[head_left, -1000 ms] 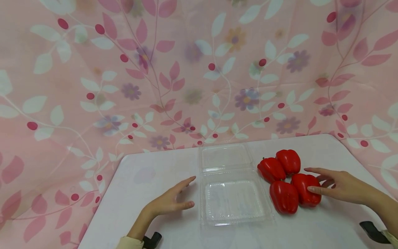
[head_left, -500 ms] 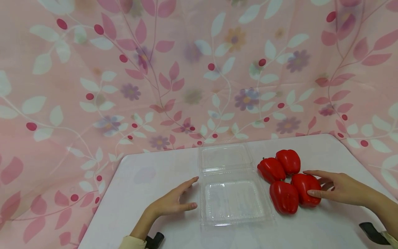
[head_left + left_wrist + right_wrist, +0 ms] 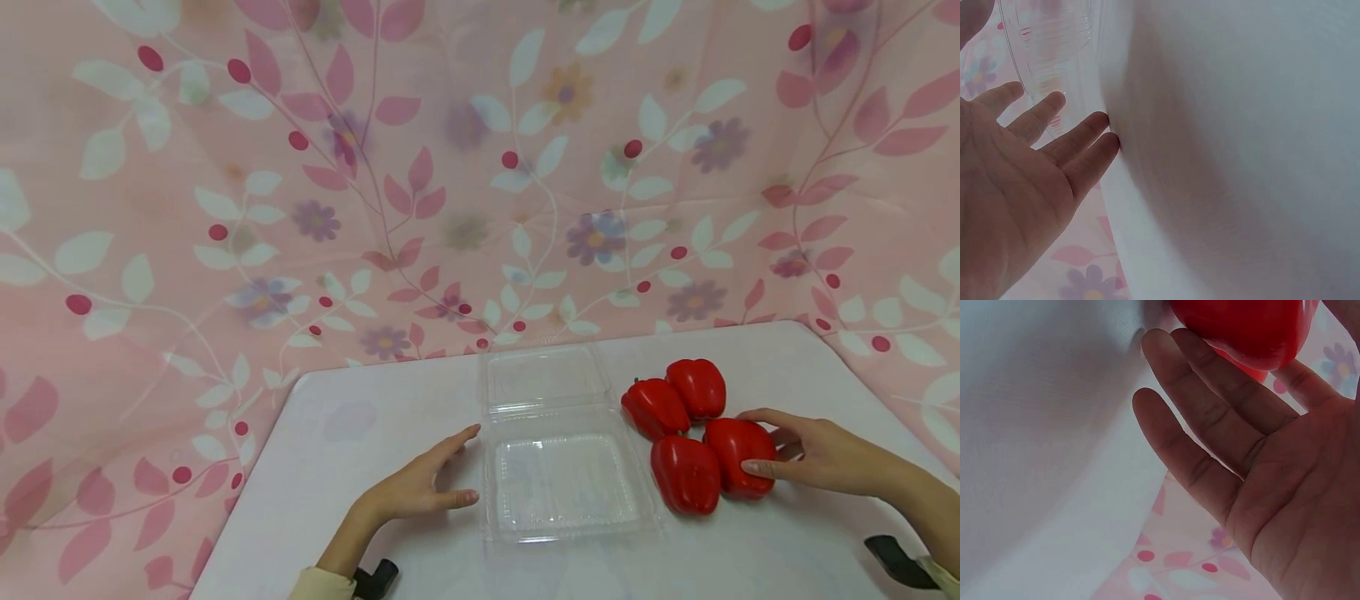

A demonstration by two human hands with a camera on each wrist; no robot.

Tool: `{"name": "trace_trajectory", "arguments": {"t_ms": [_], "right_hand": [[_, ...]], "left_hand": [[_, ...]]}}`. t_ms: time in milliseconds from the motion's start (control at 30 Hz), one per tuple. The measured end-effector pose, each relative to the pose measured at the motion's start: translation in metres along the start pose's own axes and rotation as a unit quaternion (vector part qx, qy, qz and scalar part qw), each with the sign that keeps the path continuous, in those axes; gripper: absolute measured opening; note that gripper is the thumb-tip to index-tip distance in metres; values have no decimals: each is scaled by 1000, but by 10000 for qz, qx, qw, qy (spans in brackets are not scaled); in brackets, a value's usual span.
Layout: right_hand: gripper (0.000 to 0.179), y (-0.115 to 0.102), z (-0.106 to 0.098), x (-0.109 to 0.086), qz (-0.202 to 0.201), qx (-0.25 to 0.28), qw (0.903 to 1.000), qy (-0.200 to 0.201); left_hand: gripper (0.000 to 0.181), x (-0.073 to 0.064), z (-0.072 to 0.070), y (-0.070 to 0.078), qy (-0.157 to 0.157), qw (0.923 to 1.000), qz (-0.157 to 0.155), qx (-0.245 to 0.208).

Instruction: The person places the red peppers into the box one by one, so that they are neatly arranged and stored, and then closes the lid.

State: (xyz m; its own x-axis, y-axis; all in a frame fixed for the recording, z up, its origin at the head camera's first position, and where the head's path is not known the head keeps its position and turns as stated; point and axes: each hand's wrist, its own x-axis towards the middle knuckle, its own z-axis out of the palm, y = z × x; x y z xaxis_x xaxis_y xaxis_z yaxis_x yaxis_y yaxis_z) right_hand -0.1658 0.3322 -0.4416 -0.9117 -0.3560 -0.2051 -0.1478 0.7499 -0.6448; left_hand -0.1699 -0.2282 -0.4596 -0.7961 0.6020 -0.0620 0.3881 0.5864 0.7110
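Observation:
On the right of the table lie several red bell peppers, two of them in front, a left one and a right one. My right hand grips the right one, thumb on its near side and index finger round its far side. Seen from the right wrist, that pepper sits between thumb and fingers, the ring and little fingers stretched below it. My left hand holds nothing; its fingers are extended, fingertips right at the left edge of a clear plastic clamshell box. In the left wrist view the lower fingertips reach the tabletop.
The clamshell box lies with its lid folded back toward the curtain. Two more peppers, one at left and one farther back, lie behind the front pair. A flowered pink curtain hangs behind the white table.
My left hand has shifted slightly right, up to the box's edge. The right hand has settled a little closer around the pepper. Box and peppers stay in place.

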Motion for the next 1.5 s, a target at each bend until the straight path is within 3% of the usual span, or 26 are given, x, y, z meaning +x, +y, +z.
{"name": "trace_trajectory", "arguments": {"t_ms": [567, 900, 1500], "right_hand": [[60, 3, -7, 0, 265, -365, 9989, 114], [48, 7, -10, -5, 158, -400, 9990, 151], [46, 11, -13, -8, 301, -516, 9975, 365]], "left_hand": [[93, 0, 3, -1, 10, 10000, -7, 43], [92, 0, 3, -1, 31, 10000, -4, 28], [93, -1, 3, -2, 33, 10000, -31, 58]]}}
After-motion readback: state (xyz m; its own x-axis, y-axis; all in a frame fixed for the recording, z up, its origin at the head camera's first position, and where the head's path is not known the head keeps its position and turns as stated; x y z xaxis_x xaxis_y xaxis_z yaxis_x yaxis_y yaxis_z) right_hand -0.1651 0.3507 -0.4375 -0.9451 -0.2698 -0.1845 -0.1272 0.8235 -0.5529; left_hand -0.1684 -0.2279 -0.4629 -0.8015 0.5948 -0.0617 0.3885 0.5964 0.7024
